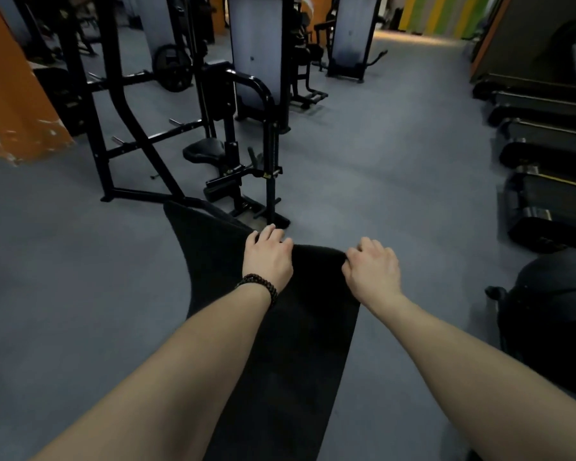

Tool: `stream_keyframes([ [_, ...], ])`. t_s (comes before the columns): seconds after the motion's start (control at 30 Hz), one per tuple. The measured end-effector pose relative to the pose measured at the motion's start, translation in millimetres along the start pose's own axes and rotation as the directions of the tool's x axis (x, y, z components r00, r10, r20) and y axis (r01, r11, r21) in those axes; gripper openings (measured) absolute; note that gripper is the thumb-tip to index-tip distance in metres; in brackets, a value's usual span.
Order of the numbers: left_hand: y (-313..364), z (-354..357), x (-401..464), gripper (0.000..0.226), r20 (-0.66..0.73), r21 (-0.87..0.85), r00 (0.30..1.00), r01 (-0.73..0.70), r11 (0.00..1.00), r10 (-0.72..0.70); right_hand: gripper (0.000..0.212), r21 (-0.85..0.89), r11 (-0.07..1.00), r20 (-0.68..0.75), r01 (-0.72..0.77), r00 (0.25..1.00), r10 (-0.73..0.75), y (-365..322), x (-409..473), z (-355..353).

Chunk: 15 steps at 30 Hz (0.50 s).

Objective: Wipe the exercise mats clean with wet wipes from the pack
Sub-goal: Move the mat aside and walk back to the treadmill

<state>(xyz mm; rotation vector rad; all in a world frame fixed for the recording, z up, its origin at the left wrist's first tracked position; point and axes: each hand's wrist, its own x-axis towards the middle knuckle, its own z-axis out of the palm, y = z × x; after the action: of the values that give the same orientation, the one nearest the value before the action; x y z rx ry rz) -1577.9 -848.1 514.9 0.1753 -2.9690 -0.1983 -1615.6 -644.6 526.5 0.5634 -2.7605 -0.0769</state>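
Head view, looking forward and down over two bare forearms reaching out over a grey gym floor (363, 168). A long black exercise mat (280, 361) lies on the floor, running from the lower edge of the frame away from the person; its far end is raised and folded over, and a further flap of the same dark material spreads out to the left toward the base of the nearest machine. The left hand (268, 257), with a dark beaded bracelet (258, 284) at the wrist, rests palm-down on the left part of the raised fold, fingers curled over its far edge. The right hand (373, 266) sits on the right part of the fold, fingers bent and gripping the mat's edge. Both hands are thus closed on the mat, near one another but apart.

Beyond the mat stands a black steel weight-machine frame (153, 134) with a padded black seat (203, 151); one of its feet is just beside the fold. An orange pillar (10, 94) rises at the left edge. A row of dark treadmills (546, 154) lines the right edge of the floor, and more machines with pale upright panels (253, 44) stand further back.
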Motion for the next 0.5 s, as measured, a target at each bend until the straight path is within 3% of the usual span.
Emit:
stream_keyframes([
  [0.17, 28.6, -7.3, 46.9, 0.046, 0.004, -0.008, 1.0, 0.024, 1.0, -0.024, 0.013, -0.036, 0.996, 0.009, -0.083, 0.996, 0.083, 33.1, 51.4, -0.5],
  [0.4, 38.4, -24.6, 37.4, 0.063, -0.015, 0.042, 1.0, -0.024, 0.999, 0.024, 0.061, 0.014, 0.998, 0.163, -0.068, 0.984, 0.065, 33.5, 37.1, -13.0],
  [0.5, 28.5, -38.0, 9.5, 0.064, -0.006, 0.048, 0.999, -0.038, 0.998, 0.038, 0.07, 0.029, 0.998, 0.219, -0.056, 0.975, 0.048, 20.6, 13.0, -24.9],
])
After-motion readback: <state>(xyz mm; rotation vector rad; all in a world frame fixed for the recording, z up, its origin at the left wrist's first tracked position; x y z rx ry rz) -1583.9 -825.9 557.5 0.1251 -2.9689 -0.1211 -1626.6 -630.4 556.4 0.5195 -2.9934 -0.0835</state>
